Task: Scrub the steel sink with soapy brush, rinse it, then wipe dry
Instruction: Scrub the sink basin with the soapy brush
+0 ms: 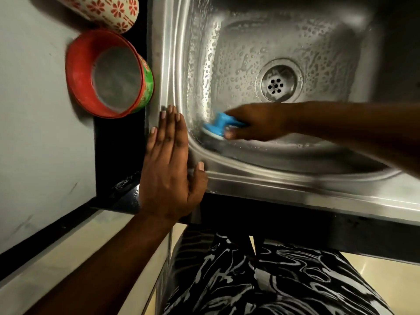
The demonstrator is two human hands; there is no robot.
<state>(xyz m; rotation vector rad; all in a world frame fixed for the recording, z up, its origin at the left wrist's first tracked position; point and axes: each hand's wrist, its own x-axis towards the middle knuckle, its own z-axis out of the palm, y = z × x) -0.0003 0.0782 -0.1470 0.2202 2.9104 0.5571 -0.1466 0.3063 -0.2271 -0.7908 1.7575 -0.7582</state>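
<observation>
The person's right hand (256, 123) is gripping a blue brush (218, 127), its fingers curling over the top of the handle while the thumb is pinching it from the near side. The brush is pressing its dark bristles against the near-left inner corner of the steel sink (295, 185), low on the wall where it is curving into the floor. Foam and water beads are clinging to the basin walls and floor around the drain (279, 80), which is sitting well apart from the brush.

The left hand (170, 169) is lying flat and unclenched on the sink's near-left rim, all 4 fingers straight and together, the thumb spreading out along the front edge; it is holding nothing.

Just beside the sink's left rim, on the black counter (118, 144), 1 red bowl (79, 64) with a green outside is holding cloudy liquid, and 1 flower-patterned cup (113, 12) is standing behind it.
</observation>
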